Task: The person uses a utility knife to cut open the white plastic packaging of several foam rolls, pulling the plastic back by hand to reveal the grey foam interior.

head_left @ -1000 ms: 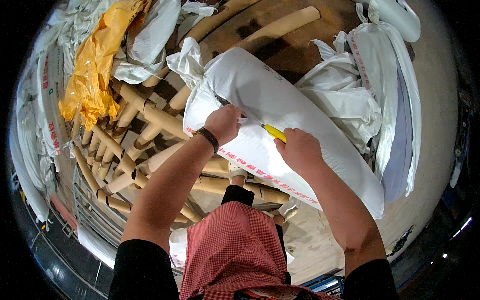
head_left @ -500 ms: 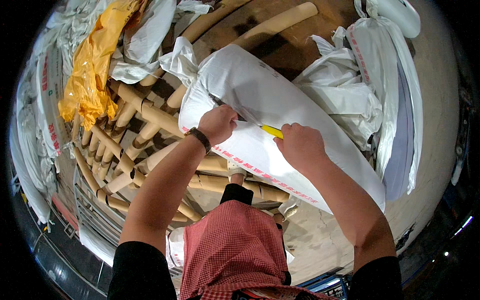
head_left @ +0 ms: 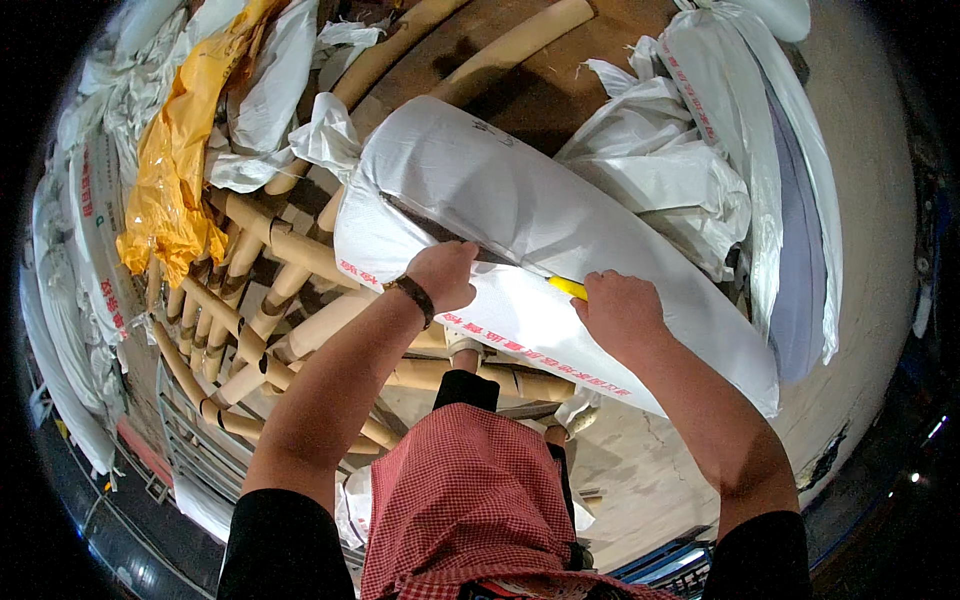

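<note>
I have the left hand (head_left: 445, 277) pinching the slit edge of a long white sack (head_left: 600, 230), which lies beneath both hands; dark material (head_left: 432, 222) shows inside. Further right, my right hand (head_left: 625, 312) is wrapped around a yellow cutter (head_left: 567, 287) at the slit.

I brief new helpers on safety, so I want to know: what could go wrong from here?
The yellow cutter in the right hand points toward the left hand, which is at the edge of the slit, so a slip might cut it. The blade could also score the dark material showing through the white wrapping. And one shoe is close to the cardboard tubes, so a step might catch.
</note>
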A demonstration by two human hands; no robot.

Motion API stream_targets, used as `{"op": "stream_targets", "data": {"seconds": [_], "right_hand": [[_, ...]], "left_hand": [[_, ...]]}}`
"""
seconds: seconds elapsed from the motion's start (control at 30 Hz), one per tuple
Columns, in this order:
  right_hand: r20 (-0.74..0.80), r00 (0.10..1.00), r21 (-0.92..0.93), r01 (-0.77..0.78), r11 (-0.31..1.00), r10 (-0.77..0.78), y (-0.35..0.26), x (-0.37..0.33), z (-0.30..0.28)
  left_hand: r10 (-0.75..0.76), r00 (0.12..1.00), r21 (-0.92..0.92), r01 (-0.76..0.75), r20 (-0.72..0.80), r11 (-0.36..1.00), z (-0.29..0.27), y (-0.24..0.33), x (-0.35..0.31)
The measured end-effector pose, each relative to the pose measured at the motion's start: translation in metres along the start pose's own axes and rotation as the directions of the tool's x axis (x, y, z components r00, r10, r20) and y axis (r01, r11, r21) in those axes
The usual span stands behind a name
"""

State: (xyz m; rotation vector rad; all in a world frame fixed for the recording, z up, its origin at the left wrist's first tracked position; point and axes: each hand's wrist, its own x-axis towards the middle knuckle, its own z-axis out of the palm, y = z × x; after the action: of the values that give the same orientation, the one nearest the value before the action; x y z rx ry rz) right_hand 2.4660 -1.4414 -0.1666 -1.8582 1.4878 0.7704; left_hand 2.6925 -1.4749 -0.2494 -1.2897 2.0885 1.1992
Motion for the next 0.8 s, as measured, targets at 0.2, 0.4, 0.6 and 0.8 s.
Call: {"op": "stream_targets", "data": {"seconds": [0.2, 0.4, 0.6, 0.8], "right_hand": [[-0.028, 0.999, -0.007, -0.04, 0.999, 0.04, 0.027, -0.02, 0.026], [-0.026, 0.997, 0.044, -0.078, 0.996, 0.079, 0.047, -0.041, 0.048], [-0.125, 0.989, 0.04, -0.078, 0.996, 0.083, 0.071, -0.065, 0.079], [-0.146, 0.981, 0.089, -0.116, 0.989, 0.128, 0.091, -0.085, 0.102]], "left_hand": [[0.093, 0.993, -0.029, -0.095, -0.073, 0.995, 0.022, 0.02, 0.002], [0.027, 0.999, -0.025, -0.026, 0.024, 0.999, 0.031, 0.051, 0.003], [0.069, 0.998, -0.001, -0.069, -0.013, 0.998, 0.048, 0.082, 0.001], [0.031, 0.999, -0.092, -0.027, 0.039, 0.995, 0.068, 0.104, 0.005]]}}
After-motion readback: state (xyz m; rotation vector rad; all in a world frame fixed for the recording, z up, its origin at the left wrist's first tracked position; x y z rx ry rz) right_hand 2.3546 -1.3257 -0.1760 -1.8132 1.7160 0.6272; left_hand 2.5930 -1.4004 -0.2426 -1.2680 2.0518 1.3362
